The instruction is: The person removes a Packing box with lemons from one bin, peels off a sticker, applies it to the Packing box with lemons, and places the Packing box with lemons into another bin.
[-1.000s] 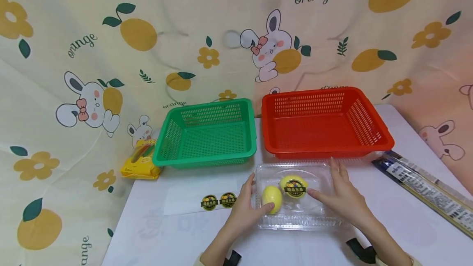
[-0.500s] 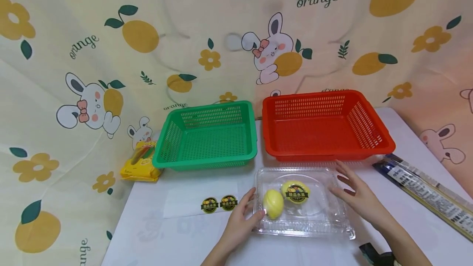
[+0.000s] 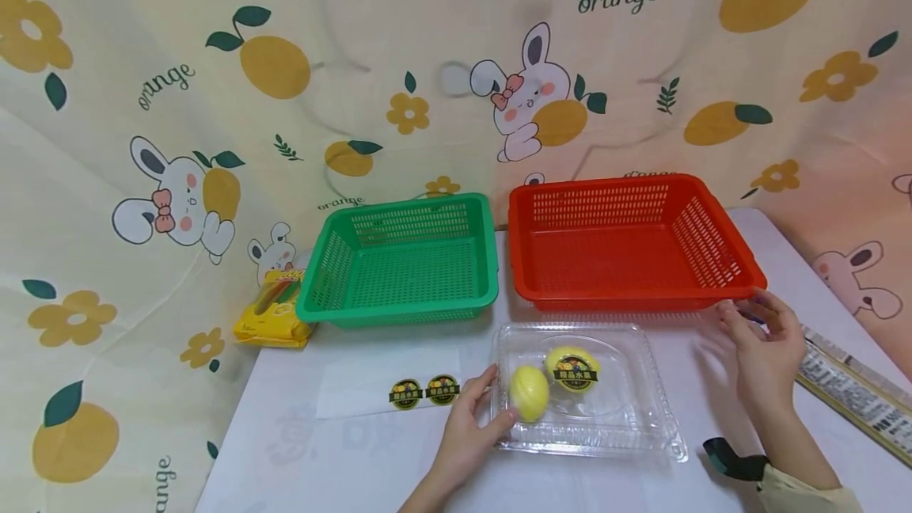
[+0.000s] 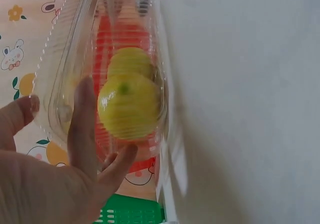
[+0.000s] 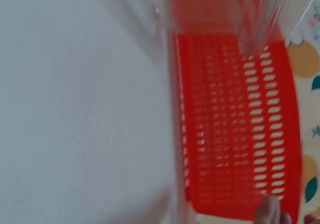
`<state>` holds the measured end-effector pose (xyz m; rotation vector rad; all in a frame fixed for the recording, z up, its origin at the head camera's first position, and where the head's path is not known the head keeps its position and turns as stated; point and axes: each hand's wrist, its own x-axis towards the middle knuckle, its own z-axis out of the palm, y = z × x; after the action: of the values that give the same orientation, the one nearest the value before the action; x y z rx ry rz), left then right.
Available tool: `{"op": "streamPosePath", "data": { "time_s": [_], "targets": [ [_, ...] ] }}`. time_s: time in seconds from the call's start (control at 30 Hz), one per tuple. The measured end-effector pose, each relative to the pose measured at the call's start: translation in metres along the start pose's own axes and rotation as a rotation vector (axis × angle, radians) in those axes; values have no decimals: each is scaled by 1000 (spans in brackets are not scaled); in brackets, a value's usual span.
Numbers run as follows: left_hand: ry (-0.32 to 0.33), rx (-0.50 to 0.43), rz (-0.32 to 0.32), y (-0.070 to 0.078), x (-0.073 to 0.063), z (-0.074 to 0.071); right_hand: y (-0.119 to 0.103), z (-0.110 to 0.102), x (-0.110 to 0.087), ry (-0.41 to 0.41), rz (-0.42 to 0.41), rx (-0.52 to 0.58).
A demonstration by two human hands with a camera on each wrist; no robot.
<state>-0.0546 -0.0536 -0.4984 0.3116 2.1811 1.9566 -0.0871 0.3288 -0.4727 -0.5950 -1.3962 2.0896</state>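
A clear plastic clamshell box (image 3: 627,418) lies with its lid down on the white table, two lemons (image 3: 529,396) showing through it. A round black-and-gold sticker (image 3: 575,371) overlaps the farther lemon. My left hand (image 3: 465,426) rests at the box's left end, thumb toward the near lemon. In the left wrist view, its fingers (image 4: 82,129) lie along the end wall. Away from the box, my right hand (image 3: 771,355) is by the front right corner of the red basket (image 3: 641,301), fingers loosely bent, overlapping a long blue-and-gold package (image 3: 851,386).
A green basket (image 3: 399,315) stands left of the red one at the back. A yellow packet (image 3: 274,323) leans near its left side. On the left of the table lies a white sheet (image 3: 352,386) with two more round stickers (image 3: 406,393). A printed cloth hangs behind.
My right hand has left the box's right side and moved right and away from me, to the red basket's corner. The left thumb has shifted slightly back; the hand stays at the box.
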Motion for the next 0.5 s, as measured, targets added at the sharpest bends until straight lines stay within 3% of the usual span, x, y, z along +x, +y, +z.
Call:
{"op": "streamPosePath", "data": {
  "time_s": [0.07, 0.2, 0.3, 0.5],
  "targets": [
    [18, -18, 14, -1, 0, 2, 0, 2, 9, 64, 10, 24],
    [64, -54, 39, 0, 1, 3, 2, 2, 21, 77, 11, 138],
    [86, -68, 33, 2, 1, 1, 2, 3, 26, 94, 30, 162],
    [61, -51, 23, 13, 2, -9, -3, 2, 31, 118, 93, 171]
  ]
}}
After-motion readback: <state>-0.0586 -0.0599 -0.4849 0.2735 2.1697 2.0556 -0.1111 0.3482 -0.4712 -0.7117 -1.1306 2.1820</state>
